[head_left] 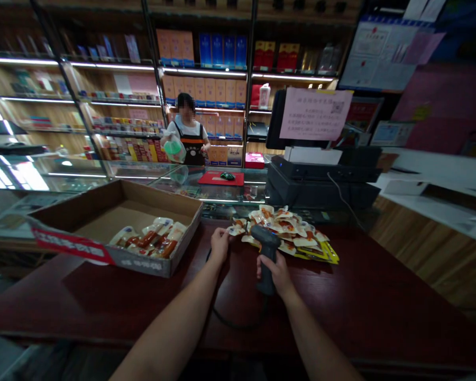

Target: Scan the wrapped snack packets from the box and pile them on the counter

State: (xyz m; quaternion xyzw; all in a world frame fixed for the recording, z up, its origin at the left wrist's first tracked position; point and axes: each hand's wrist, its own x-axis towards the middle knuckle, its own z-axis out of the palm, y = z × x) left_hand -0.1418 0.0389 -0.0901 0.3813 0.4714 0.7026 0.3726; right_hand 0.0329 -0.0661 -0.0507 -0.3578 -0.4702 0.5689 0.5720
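Observation:
My right hand (pixel 276 270) is closed around the handle of a dark grey barcode scanner (pixel 266 241), held upright with its head toward the left. In my left hand (pixel 220 246) the fingers pinch the edge of a small snack packet (pixel 237 227), whitish with something orange-brown in it. Just beyond the scanner lies a heap of similar snack packets (pixel 275 214), with yellow packets (pixel 324 253) under its right side. To the left, an open cardboard box (pixel 178 262) holds several packets of brown snacks (pixel 158 235) in its near right corner.
A dark red table (pixel 365 307) carries all this, with the scanner's cable (pixel 230 323) looping across it. Behind stand a glass counter with a red mouse pad (pixel 210 179), a monitor (pixel 275 119) and a black cash drawer (pixel 305 185). A person (pixel 188 137) holding a bag stands before stocked shelves.

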